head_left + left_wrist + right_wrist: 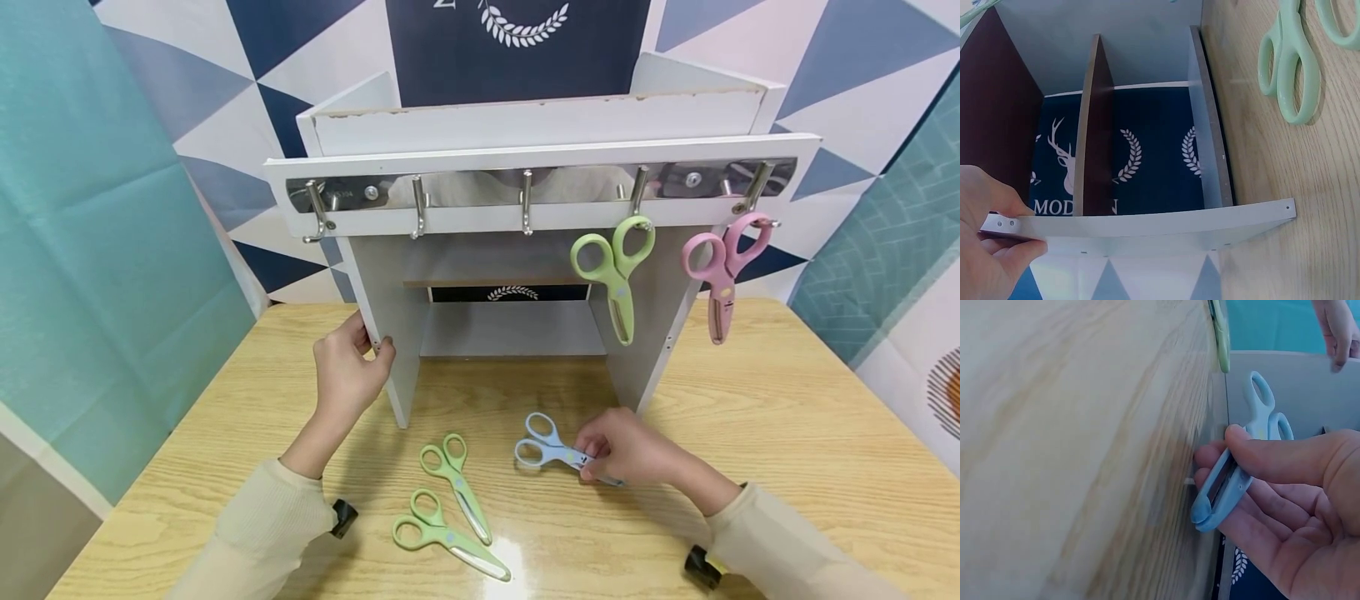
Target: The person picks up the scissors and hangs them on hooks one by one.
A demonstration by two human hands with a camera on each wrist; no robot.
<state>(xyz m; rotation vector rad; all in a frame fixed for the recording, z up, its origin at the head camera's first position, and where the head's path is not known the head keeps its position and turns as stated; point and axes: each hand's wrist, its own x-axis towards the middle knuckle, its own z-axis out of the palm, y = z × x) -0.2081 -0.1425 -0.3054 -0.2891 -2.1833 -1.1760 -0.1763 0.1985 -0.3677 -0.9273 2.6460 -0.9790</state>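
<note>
My left hand (pixel 351 363) pinches the front edge of the left side panel of a white shelf unit (pixel 378 300); the left wrist view shows thumb and fingers on either side of the panel (pixel 1147 226). Low over the table, my right hand (pixel 626 446) holds blue scissors (pixel 551 450) by the blade end, handles toward the left. In the right wrist view the thumb lies across the blue scissors (pixel 1229 481). Two pairs of green scissors, one upper (pixel 459 483) and one lower (pixel 442 535), lie on the table between the hands.
A hook rail (pixel 472 221) runs across the unit's front. Green scissors (pixel 621 283) and pink scissors (pixel 722 279) hang from its two right hooks; the three left hooks carry nothing. The wooden table (pixel 247 400) extends to both sides, before a patterned wall (pixel 202 100).
</note>
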